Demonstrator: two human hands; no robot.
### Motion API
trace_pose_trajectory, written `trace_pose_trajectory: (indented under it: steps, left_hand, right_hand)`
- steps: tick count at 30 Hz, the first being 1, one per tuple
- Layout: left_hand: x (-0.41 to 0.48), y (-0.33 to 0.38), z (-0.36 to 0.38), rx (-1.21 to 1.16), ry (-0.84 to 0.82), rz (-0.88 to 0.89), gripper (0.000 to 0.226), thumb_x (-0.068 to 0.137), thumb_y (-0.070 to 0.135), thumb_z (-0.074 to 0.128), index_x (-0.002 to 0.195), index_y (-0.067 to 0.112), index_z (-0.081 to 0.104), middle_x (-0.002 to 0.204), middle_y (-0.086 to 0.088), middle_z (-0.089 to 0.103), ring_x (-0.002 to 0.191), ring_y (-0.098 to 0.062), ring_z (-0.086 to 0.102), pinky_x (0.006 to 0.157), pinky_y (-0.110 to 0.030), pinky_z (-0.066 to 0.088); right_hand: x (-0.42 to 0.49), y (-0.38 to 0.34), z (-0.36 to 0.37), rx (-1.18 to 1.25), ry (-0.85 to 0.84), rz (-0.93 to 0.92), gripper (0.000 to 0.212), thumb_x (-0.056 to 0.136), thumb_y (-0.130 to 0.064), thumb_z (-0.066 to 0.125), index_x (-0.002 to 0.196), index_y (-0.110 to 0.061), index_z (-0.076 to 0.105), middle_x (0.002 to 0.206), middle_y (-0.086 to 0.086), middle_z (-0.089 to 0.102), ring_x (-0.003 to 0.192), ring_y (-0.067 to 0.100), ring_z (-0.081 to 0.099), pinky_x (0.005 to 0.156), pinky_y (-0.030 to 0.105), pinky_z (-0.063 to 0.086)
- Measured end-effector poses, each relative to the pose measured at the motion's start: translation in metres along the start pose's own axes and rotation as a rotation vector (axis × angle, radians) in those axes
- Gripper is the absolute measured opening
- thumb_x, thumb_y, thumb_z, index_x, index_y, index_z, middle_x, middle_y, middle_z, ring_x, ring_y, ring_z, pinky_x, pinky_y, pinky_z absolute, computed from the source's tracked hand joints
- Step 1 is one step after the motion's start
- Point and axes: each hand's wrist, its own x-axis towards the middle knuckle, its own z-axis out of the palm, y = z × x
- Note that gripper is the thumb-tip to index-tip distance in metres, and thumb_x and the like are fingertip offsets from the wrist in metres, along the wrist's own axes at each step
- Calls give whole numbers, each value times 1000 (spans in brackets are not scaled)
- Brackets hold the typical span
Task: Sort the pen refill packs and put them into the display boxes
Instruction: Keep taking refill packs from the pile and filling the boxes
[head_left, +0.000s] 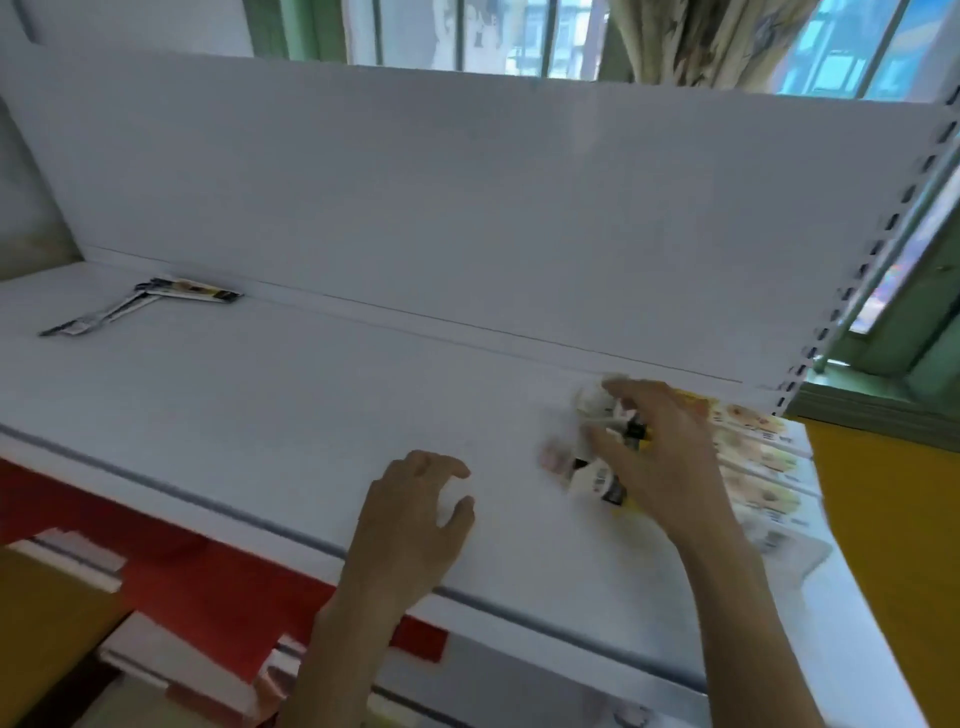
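Head view: a white shelf (311, 405) with an upright back panel (467, 208) is seen below a window (519, 36). A loose heap of refill packs (597, 483) is found at the shelf's right end, with a fanned row of yellow-printed packs (753, 447) just beyond it. The right hand (665, 457) is held over the heap with fingers spread and bent. Blur prevents its grip from being judged. The left hand (415, 514) is placed on the shelf near the front edge, its grip loose and holding nothing. Two long packs (156, 299) are noted crossed at the far left, against the back panel.
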Motion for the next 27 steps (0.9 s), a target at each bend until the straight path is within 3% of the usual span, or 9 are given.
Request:
trace_pose_trajectory:
  steps: [4, 8, 15, 20, 24, 27]
  left_hand:
    - [-26, -59, -78, 144, 124, -63, 24, 88, 25, 57, 111, 23, 62, 114, 10, 56, 108, -11, 49, 97, -30, 39]
    - [-65, -126, -160, 254, 260, -191, 21, 86, 21, 59, 106, 19, 64, 107, 7, 60, 103, -13, 53, 90, -30, 41]
    - [-139, -218, -262, 338, 374, -414, 15, 88, 26, 56, 103, 24, 61, 100, 11, 56, 98, -9, 50, 80, -25, 44]
    - [-153, -272, -293, 325, 416, -553, 15, 88, 27, 57, 103, 24, 61, 102, 9, 58, 94, -10, 54, 76, -29, 50]
    - [-126, -309, -306, 302, 400, -539, 17, 89, 27, 57, 106, 24, 60, 104, 12, 56, 91, -5, 54, 74, -22, 49]
    - [-90, -334, -319, 270, 404, -498, 19, 89, 25, 57, 107, 22, 61, 107, 10, 56, 100, -7, 54, 81, -23, 47]
  right_hand:
    - [4, -80, 78, 69, -117, -69, 33, 82, -25, 67, 113, -18, 60, 104, -6, 59, 86, 9, 55, 77, 25, 46]
    - [-14, -169, 168, 138, -267, -161, 19, 81, -23, 66, 99, -20, 61, 89, -9, 59, 76, 11, 55, 73, 30, 49]
    - [-62, -290, 293, 148, -610, -299, 24, 81, -28, 62, 104, -24, 59, 96, -10, 60, 84, 8, 53, 68, 23, 40]
    - [-68, -332, 349, 137, -687, -397, 30, 84, -26, 61, 114, -22, 58, 103, -8, 61, 84, 2, 51, 62, 12, 36]
    - [-44, -354, 389, 181, -694, -366, 31, 85, -24, 60, 115, -20, 58, 106, -7, 60, 85, 4, 52, 69, 17, 40]
    - [-15, -372, 417, 175, -689, -335, 29, 85, -25, 59, 113, -21, 58, 108, -7, 58, 86, 9, 54, 74, 24, 45]
